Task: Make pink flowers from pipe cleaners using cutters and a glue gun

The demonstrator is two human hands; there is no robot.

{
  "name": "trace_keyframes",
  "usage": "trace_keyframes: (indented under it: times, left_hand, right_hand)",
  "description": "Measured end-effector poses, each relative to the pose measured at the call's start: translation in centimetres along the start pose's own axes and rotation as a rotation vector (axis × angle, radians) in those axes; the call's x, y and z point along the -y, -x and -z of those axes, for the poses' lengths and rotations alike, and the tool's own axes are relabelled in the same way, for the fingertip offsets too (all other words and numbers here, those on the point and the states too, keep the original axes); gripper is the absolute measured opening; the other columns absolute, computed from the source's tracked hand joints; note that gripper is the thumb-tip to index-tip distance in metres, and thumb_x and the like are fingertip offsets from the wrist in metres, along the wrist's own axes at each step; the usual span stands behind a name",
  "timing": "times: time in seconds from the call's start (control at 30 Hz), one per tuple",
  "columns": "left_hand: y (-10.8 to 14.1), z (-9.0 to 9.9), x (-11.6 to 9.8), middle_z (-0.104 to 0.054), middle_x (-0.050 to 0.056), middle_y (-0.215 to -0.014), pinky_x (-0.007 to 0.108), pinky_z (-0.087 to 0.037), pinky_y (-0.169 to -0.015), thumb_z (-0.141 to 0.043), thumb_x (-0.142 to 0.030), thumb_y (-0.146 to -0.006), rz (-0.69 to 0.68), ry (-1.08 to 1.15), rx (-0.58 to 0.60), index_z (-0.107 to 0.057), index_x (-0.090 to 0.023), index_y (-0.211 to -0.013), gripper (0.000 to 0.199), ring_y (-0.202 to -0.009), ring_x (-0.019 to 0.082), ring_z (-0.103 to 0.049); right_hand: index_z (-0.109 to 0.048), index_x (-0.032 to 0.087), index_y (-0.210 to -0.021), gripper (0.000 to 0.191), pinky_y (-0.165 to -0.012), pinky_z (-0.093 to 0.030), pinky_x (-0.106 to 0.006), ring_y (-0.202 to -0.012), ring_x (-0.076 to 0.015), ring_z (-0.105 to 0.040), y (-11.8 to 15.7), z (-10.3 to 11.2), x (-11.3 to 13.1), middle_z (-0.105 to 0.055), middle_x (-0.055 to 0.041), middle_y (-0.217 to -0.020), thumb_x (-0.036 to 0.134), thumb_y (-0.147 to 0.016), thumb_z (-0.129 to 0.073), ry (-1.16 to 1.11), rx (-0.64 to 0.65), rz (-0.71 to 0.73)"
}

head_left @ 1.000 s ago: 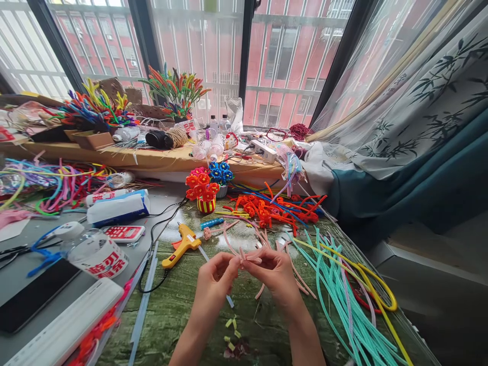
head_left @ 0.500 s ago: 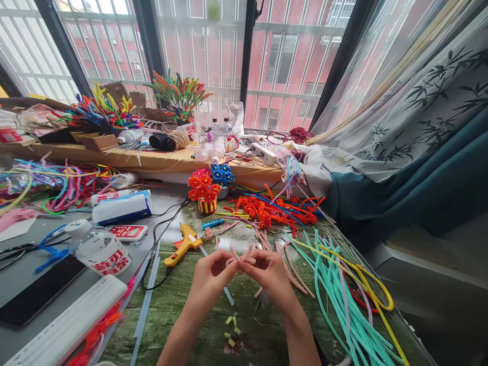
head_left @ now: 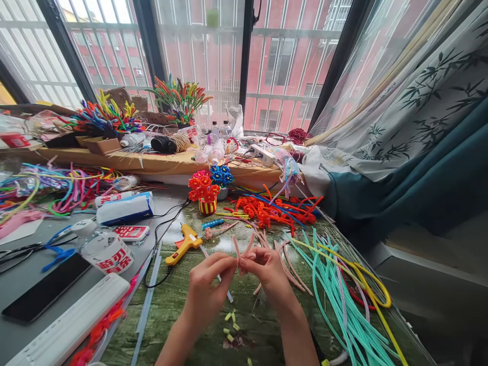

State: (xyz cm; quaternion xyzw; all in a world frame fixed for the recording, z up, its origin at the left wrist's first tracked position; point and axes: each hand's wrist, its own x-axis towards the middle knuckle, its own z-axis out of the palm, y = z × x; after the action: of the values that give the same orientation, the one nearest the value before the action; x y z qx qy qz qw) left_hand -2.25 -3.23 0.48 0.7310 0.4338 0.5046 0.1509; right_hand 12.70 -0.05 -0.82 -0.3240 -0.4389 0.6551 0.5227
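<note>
Between my two hands is a pink pipe cleaner point(head_left: 237, 247), bent into loops with two ends sticking up. My left hand point(head_left: 210, 278) pinches its left side at the fingertips. The fingers of my right hand point(head_left: 269, 270) are closed on its right side. Other pink pipe cleaners point(head_left: 292, 274) lie on the table behind and right of my right hand. A small pink pipe-cleaner flower point(head_left: 208, 233) rests beyond my left hand. Beside it, a yellow hot glue gun point(head_left: 184, 245) lies with a clear glue stick point(head_left: 224, 290) near my left hand.
Turquoise pipe cleaners point(head_left: 343, 305) spread across the right side. Red pipe-cleaner pieces point(head_left: 263, 211) are heaped behind my hands, beside a potted red flower bunch point(head_left: 205, 190). Short yellow bits point(head_left: 231, 325) lie in front. A bottle point(head_left: 110, 251), a phone point(head_left: 43, 287) and a power strip point(head_left: 76, 325) occupy the left.
My left hand has turned and shifted its fingers on the pink pipe cleaner. Its two upright ends now stand higher above my fingertips. The view has shifted slightly.
</note>
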Motion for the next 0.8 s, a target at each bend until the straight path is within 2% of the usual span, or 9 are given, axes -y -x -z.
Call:
trace_keyframes:
  times: [0.13,0.23,0.33,0.47,0.53,0.57,0.63,0.7,0.8]
  left_hand:
    - [-0.1,1.3,0.0,-0.070,0.008,-0.081,0.025,-0.052,-0.065,-0.046,-0.005,-0.089,-0.470,-0.393,0.065,-0.066,-0.013,-0.103,0.026,-0.071,0.016,-0.065]
    - [-0.5,2.0,-0.6,-0.071,0.011,-0.083,0.029,-0.054,-0.069,-0.039,-0.005,-0.091,-0.734,-0.686,0.131,-0.066,-0.009,-0.097,0.027,-0.074,0.019,-0.067]
    - [-0.8,2.3,-0.9,-0.072,0.012,-0.086,0.030,-0.054,-0.073,-0.034,-0.002,-0.088,-0.884,-0.820,0.181,-0.067,-0.011,-0.085,0.034,-0.076,0.019,-0.067]
    - [-0.7,2.4,-0.1,-0.072,0.014,-0.089,0.030,-0.054,-0.074,-0.036,-0.004,-0.089,-0.962,-0.749,0.225,-0.067,-0.011,-0.087,0.032,-0.078,0.020,-0.067]
    - [-0.4,2.3,0.5,-0.072,0.013,-0.093,0.029,-0.053,-0.076,-0.040,-0.006,-0.090,-0.872,-0.652,0.173,-0.067,-0.011,-0.101,0.030,-0.082,0.019,-0.067]
    - [-0.3,2.2,0.7,-0.072,0.011,-0.095,0.029,-0.053,-0.078,-0.042,-0.006,-0.091,-0.768,-0.603,0.122,-0.065,-0.014,-0.108,0.030,-0.084,0.019,-0.067]
    - [0.0,1.9,0.6,-0.071,0.007,-0.096,0.029,-0.052,-0.080,-0.048,-0.009,-0.091,-0.455,-0.487,-0.018,-0.065,-0.021,-0.114,0.031,-0.086,0.017,-0.067]
    - [0.2,1.5,0.2,-0.071,0.005,-0.094,0.028,-0.052,-0.077,-0.054,-0.016,-0.090,-0.100,-0.303,-0.118,-0.067,-0.024,-0.108,0.023,-0.083,0.017,-0.067]
    - [0.1,0.9,-0.7,-0.071,0.004,-0.087,0.025,-0.052,-0.067,-0.060,-0.033,-0.086,0.299,0.047,-0.067,-0.070,-0.021,-0.094,0.017,-0.078,0.018,-0.067]
  right_hand:
    - [-0.067,0.017,-0.058,0.022,-0.055,-0.045,-0.025,-0.051,-0.0128,-0.056,0.0,-0.2,-0.1,-0.064,0.0012,-0.053,0.031,-0.058,-0.084,-0.034,0.008,-0.012]
    - [-0.067,0.017,-0.055,0.020,-0.052,-0.042,-0.024,-0.048,-0.0114,-0.053,-0.1,-0.2,-0.3,-0.063,0.0019,-0.051,0.027,-0.056,-0.084,-0.109,0.010,-0.047]
    - [-0.067,0.016,-0.050,0.020,-0.051,-0.039,-0.022,-0.046,-0.0098,-0.050,-0.1,-0.1,-0.5,-0.060,0.0019,-0.047,0.025,-0.058,-0.083,-0.145,0.029,-0.085]
    - [-0.066,0.015,-0.046,0.023,-0.049,-0.037,-0.022,-0.044,-0.0091,-0.048,0.0,-0.1,-0.4,-0.058,0.0016,-0.044,0.026,-0.060,-0.080,-0.168,0.039,-0.119]
    - [-0.067,0.015,-0.049,0.021,-0.051,-0.039,-0.023,-0.046,-0.0099,-0.050,0.1,0.0,-0.2,-0.060,0.0010,-0.047,0.027,-0.059,-0.081,-0.171,0.031,-0.110]
    - [-0.068,0.016,-0.051,0.019,-0.052,-0.041,-0.024,-0.047,-0.0107,-0.052,0.1,0.0,-0.2,-0.062,0.0007,-0.049,0.027,-0.059,-0.082,-0.171,0.021,-0.092]
    - [-0.070,0.017,-0.056,0.018,-0.056,-0.045,-0.025,-0.050,-0.0128,-0.057,0.1,0.2,0.0,-0.066,-0.0001,-0.053,0.028,-0.059,-0.083,-0.165,-0.004,-0.037]
    - [-0.071,0.018,-0.060,0.016,-0.060,-0.047,-0.027,-0.054,-0.0147,-0.060,0.1,0.3,0.2,-0.068,-0.0011,-0.056,0.029,-0.061,-0.083,-0.138,-0.015,0.027]
    - [-0.075,0.019,-0.065,0.015,-0.069,-0.050,-0.030,-0.064,-0.0178,-0.064,0.2,0.4,0.4,-0.071,-0.0033,-0.062,0.032,-0.066,-0.082,-0.058,0.021,0.073]
